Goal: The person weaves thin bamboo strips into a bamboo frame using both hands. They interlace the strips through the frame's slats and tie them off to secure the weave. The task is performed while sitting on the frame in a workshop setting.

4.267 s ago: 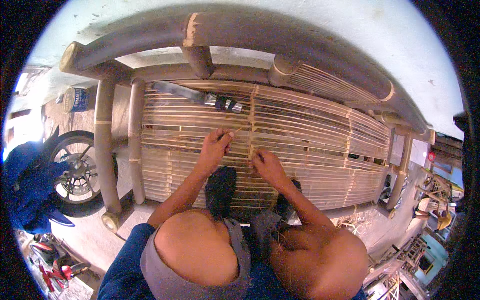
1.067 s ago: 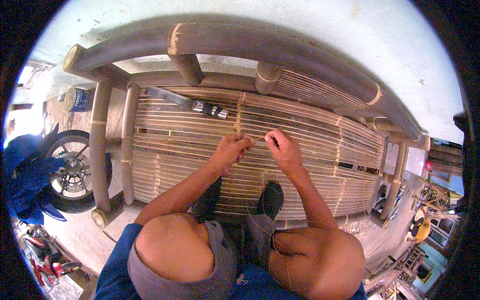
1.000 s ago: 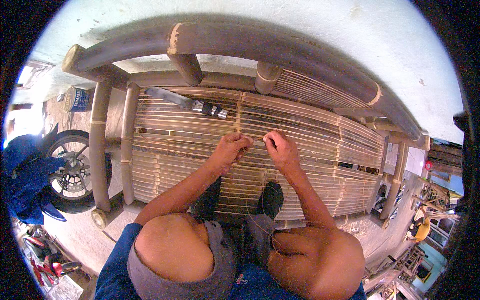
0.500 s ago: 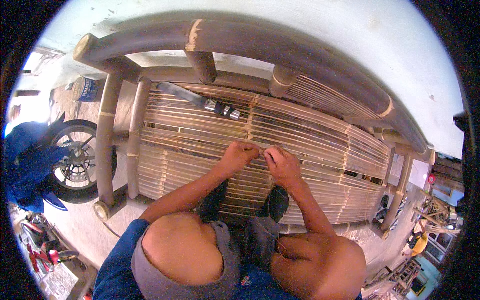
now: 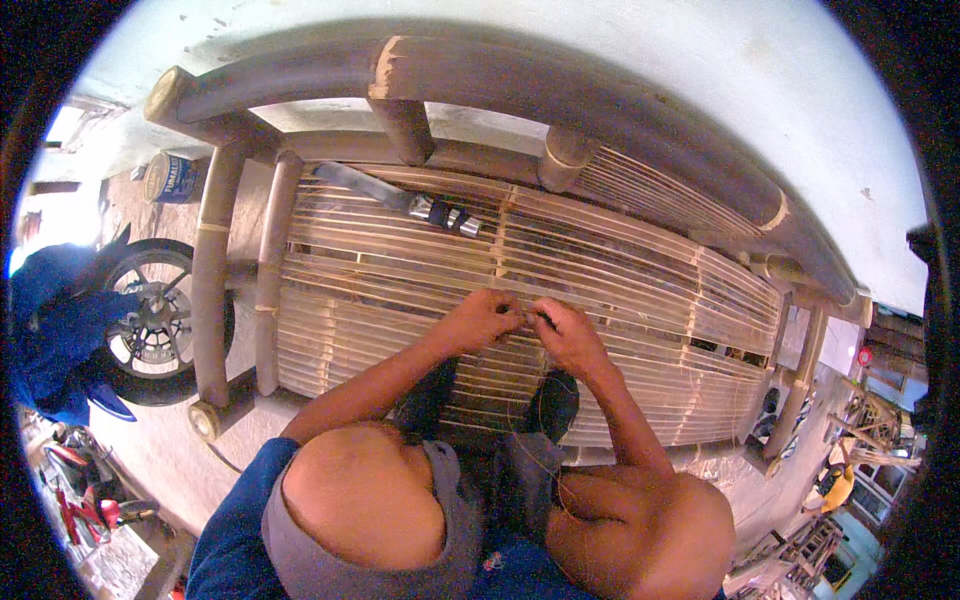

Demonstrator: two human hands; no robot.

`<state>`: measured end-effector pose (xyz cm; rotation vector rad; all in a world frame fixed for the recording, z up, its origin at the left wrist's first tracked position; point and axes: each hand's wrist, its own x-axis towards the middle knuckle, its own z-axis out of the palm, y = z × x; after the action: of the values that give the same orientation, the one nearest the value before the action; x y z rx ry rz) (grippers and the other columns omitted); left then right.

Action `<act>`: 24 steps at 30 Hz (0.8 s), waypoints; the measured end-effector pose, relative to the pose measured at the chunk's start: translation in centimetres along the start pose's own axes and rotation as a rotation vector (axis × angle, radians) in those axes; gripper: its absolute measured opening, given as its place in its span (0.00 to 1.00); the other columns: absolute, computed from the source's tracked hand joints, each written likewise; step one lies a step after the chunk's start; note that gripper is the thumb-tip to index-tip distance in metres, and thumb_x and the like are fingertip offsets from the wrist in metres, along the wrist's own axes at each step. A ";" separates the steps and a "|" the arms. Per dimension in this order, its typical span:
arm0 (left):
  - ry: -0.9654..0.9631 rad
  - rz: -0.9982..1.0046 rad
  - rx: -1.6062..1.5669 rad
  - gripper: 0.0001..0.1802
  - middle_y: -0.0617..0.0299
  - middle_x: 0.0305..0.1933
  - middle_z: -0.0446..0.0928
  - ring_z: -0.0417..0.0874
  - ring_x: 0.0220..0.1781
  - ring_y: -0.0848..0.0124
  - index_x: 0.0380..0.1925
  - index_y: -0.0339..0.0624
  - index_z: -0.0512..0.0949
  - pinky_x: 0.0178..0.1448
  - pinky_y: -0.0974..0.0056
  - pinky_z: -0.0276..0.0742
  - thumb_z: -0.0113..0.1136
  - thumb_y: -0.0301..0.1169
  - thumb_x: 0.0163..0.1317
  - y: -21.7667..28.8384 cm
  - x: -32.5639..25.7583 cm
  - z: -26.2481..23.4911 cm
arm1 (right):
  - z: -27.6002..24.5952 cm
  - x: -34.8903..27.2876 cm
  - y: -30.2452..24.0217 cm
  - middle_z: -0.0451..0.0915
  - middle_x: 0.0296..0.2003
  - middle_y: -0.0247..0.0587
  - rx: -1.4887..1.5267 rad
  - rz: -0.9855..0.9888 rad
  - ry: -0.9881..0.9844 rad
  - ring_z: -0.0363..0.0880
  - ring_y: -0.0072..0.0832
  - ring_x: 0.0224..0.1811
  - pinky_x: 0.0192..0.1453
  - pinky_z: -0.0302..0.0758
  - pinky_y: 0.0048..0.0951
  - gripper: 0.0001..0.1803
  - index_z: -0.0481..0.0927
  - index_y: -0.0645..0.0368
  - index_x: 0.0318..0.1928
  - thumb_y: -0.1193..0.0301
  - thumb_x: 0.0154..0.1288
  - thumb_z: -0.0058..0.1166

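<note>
My left hand (image 5: 480,320) and my right hand (image 5: 568,338) almost meet above the slatted seat of a bamboo bench (image 5: 600,245). Fingertips pinched, they hold a thin line between them; its end at the fingers is too small to make out. From there the line (image 5: 556,480) hangs in a loose loop down over my lap. Beyond my left hand, a broad-bladed knife (image 5: 365,188) lies on the slats, its handle wrapped with dark and silvery bands.
Thick bamboo poles (image 5: 560,85) form the bench's back, against a pale wall (image 5: 800,110). To the left stand a motorcycle wheel (image 5: 155,300) and a blue-labelled can (image 5: 170,178). Tools (image 5: 90,510) lie at the lower left; wooden pieces (image 5: 800,555) are stacked at the lower right.
Both hands have come slightly nearer to me, still pinching the line. The knife and the bench have not moved.
</note>
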<state>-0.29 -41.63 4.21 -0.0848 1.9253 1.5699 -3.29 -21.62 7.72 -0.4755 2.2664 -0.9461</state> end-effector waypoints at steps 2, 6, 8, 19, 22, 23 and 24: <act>-0.022 -0.063 -0.146 0.13 0.60 0.22 0.78 0.77 0.22 0.73 0.33 0.37 0.81 0.27 0.65 0.72 0.59 0.38 0.63 0.2 -0.2 -0.2 | 0.2 -0.1 -0.1 0.81 0.39 0.52 0.017 -0.069 0.064 0.80 0.51 0.42 0.46 0.76 0.43 0.10 0.77 0.61 0.44 0.67 0.69 0.53; -0.032 0.049 -0.272 0.11 0.64 0.24 0.78 0.75 0.21 0.76 0.32 0.40 0.81 0.24 0.69 0.68 0.58 0.36 0.64 0.2 -0.4 -0.4 | 0.9 0.1 0.1 0.81 0.38 0.51 -0.001 -0.173 0.154 0.80 0.50 0.41 0.45 0.76 0.43 0.08 0.77 0.60 0.44 0.70 0.70 0.52; -0.043 0.038 -0.304 0.10 0.65 0.25 0.78 0.75 0.21 0.77 0.32 0.41 0.80 0.22 0.70 0.66 0.57 0.36 0.64 0.0 -0.5 -0.4 | 1.2 0.1 0.3 0.80 0.37 0.50 -0.033 -0.174 0.177 0.80 0.50 0.41 0.44 0.76 0.43 0.07 0.77 0.59 0.44 0.70 0.70 0.52; -0.005 -0.225 -0.741 0.10 0.67 0.26 0.78 0.72 0.20 0.80 0.34 0.41 0.81 0.19 0.74 0.62 0.59 0.36 0.65 -1.2 -0.4 0.2 | 2.6 -0.4 0.3 0.78 0.38 0.45 -0.280 -0.288 0.310 0.81 0.46 0.40 0.41 0.79 0.42 0.09 0.79 0.59 0.45 0.74 0.63 0.56; 0.014 -0.196 -0.671 0.11 0.67 0.25 0.79 0.72 0.20 0.80 0.32 0.41 0.82 0.20 0.73 0.64 0.59 0.36 0.66 -0.9 -0.6 0.1 | 2.9 -0.7 0.1 0.78 0.36 0.47 -0.080 -0.269 0.320 0.80 0.46 0.38 0.40 0.77 0.39 0.08 0.80 0.62 0.43 0.74 0.65 0.55; 0.036 -0.186 -0.601 0.11 0.67 0.25 0.79 0.72 0.20 0.80 0.32 0.40 0.82 0.20 0.73 0.64 0.59 0.36 0.66 -0.7 -0.7 0.1 | 2.9 -0.7 0.0 0.78 0.35 0.48 0.008 -0.252 0.315 0.80 0.46 0.37 0.39 0.77 0.38 0.08 0.81 0.63 0.43 0.73 0.65 0.54; 0.049 -0.152 -0.534 0.11 0.67 0.25 0.80 0.72 0.20 0.80 0.31 0.40 0.82 0.21 0.73 0.65 0.59 0.36 0.66 -0.6 -0.8 0.1 | 2.9 -0.7 -0.1 0.78 0.34 0.48 0.023 -0.216 0.310 0.80 0.43 0.36 0.38 0.76 0.37 0.08 0.81 0.64 0.42 0.73 0.66 0.54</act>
<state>0.60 -41.99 4.11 -0.4852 1.4468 1.9451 -0.86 -22.75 6.46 -0.6084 2.5128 -1.2248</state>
